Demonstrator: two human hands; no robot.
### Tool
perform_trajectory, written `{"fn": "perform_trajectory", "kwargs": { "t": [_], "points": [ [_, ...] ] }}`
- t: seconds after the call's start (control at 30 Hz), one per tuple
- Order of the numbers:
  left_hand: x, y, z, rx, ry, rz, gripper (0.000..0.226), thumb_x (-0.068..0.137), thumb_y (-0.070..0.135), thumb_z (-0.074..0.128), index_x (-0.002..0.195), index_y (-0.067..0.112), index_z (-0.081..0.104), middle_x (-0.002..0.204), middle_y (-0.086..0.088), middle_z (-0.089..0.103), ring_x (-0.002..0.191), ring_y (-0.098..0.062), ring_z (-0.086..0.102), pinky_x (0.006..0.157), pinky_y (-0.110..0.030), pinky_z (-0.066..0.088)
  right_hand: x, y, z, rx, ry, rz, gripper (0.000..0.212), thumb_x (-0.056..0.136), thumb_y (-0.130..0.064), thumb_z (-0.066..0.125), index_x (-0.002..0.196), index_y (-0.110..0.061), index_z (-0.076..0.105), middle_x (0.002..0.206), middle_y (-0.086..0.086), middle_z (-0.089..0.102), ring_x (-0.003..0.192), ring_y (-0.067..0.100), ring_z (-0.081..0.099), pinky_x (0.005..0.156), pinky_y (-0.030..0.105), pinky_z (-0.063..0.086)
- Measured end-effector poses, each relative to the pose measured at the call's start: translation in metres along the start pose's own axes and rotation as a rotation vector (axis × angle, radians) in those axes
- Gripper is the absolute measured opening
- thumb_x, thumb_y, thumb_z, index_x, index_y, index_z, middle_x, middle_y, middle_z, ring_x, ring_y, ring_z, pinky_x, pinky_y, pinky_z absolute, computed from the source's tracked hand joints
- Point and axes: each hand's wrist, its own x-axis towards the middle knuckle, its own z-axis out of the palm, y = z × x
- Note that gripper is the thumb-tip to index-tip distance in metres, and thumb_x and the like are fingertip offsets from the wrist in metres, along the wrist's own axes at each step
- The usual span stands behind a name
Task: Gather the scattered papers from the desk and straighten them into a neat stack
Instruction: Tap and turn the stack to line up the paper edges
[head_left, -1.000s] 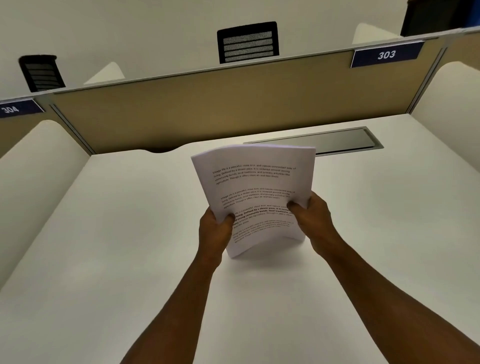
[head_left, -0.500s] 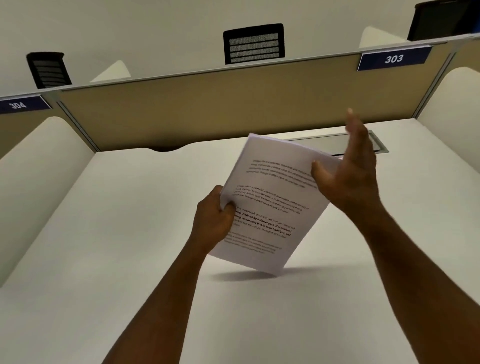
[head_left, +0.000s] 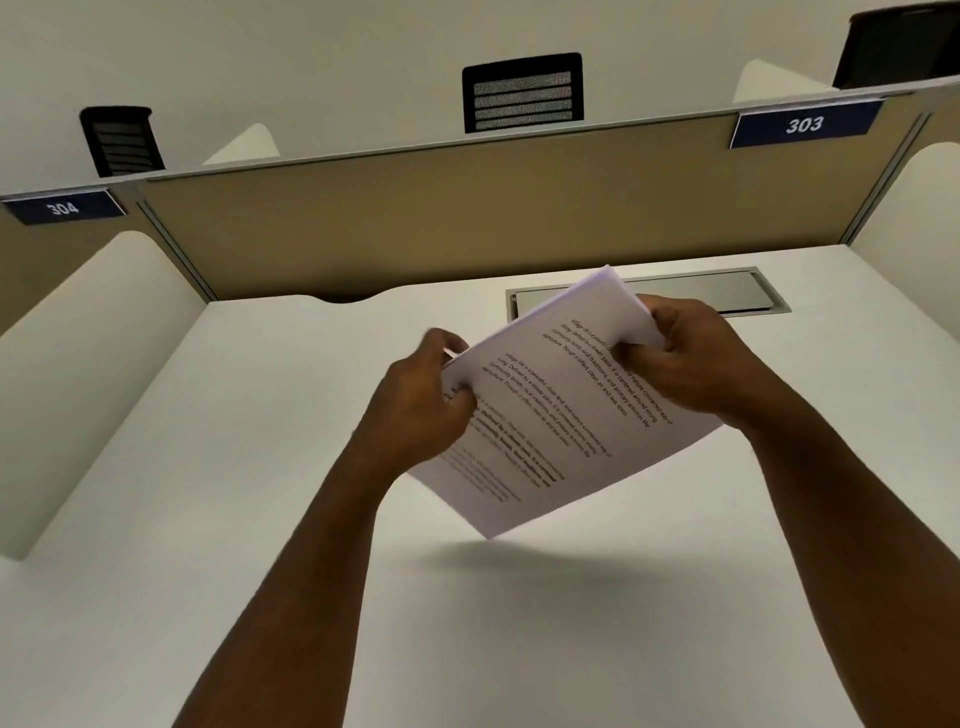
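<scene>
Both hands grip the stack of papers (head_left: 561, 410) above the surface (head_left: 234, 467), tilted, the left hand (head_left: 421, 410) clamping its nine o'clock edge and the right hand (head_left: 685, 358) pinching its two o'clock corner.

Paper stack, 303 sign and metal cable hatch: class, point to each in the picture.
paper stack (head_left: 566, 415), head view, middle of the printed top sheet
303 sign (head_left: 804, 124), head view, on the white number
metal cable hatch (head_left: 727, 293), head view, bare lid
</scene>
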Motion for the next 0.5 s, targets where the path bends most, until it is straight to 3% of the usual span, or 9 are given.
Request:
{"fn": "perform_trajectory", "kwargs": {
  "t": [0.07,0.13,0.23,0.3,0.37,0.43,0.5],
  "points": [
    [-0.001,-0.015,0.004,0.012,0.218,-0.021,0.072,0.084,0.026,0.069,0.142,0.029,0.027,0.13,-0.001,0.054,0.114,-0.022,0.055,0.093,-0.039,0.052,-0.003,0.005,-0.003,0.069,0.066,-0.009,0.023,0.088,-0.008,0.06,0.085,-0.029,0.066,0.082,-0.008,0.069,0.073,0.012,0.065,0.06,0.026,0.048],
    [-0.005,-0.029,0.012,-0.024,0.413,-0.089,0.1,0.077,0.023,0.076,0.152,0.029,0.01,0.148,-0.005,0.038,0.133,-0.025,0.039,0.109,-0.047,0.04,-0.003,0.012,-0.008,0.169,0.14,0.017,0.025,0.089,-0.007,0.06,0.083,-0.031,0.066,0.084,-0.009,0.07,0.069,0.007,0.066,0.061,0.026,0.049],
    [-0.006,-0.033,0.021,-0.428,0.502,-0.215,0.112,0.077,0.014,0.078,0.152,0.03,-0.004,0.158,-0.006,0.021,0.142,-0.023,0.031,0.11,-0.047,0.039,-0.004,0.023,-0.015,0.308,0.19,0.072,0.026,0.09,-0.007,0.06,0.083,-0.03,0.068,0.082,-0.009,0.073,0.069,0.005,0.068,0.064,0.03,0.052],
    [-0.001,-0.032,0.022,-0.669,0.467,-0.279,0.106,0.078,0.009,0.077,0.151,0.03,0.004,0.152,-0.006,0.033,0.136,-0.021,0.041,0.104,-0.042,0.043,-0.004,0.028,-0.015,0.353,0.18,0.088,0.025,0.091,-0.007,0.06,0.085,-0.03,0.07,0.081,-0.011,0.075,0.074,0.013,0.07,0.069,0.037,0.055],
    [0.005,-0.036,0.022,-0.845,0.364,-0.294,0.083,0.071,0.012,0.075,0.141,0.021,0.033,0.131,-0.007,0.056,0.118,-0.022,0.057,0.098,-0.044,0.051,-0.005,0.031,-0.011,0.398,0.181,0.109,0.025,0.091,-0.008,0.06,0.085,-0.031,0.07,0.082,-0.012,0.075,0.075,0.015,0.071,0.07,0.038,0.054],
    [0.007,-0.041,0.024,-0.939,0.302,-0.295,0.053,0.073,0.011,0.07,0.123,0.016,0.053,0.116,-0.009,0.065,0.11,-0.028,0.062,0.092,-0.046,0.055,-0.006,0.037,-0.004,0.427,0.2,0.144,0.023,0.088,-0.011,0.062,0.084,-0.032,0.07,0.081,-0.013,0.075,0.075,0.017,0.07,0.068,0.036,0.053],
    [0.005,-0.045,0.028,-0.946,0.315,-0.279,0.031,0.085,0.004,0.064,0.111,0.021,0.059,0.108,-0.007,0.068,0.106,-0.031,0.063,0.085,-0.043,0.056,-0.006,0.045,0.005,0.461,0.218,0.202,0.021,0.087,-0.009,0.063,0.084,-0.03,0.069,0.079,-0.013,0.074,0.078,0.021,0.069,0.07,0.036,0.052]
  ]
}}
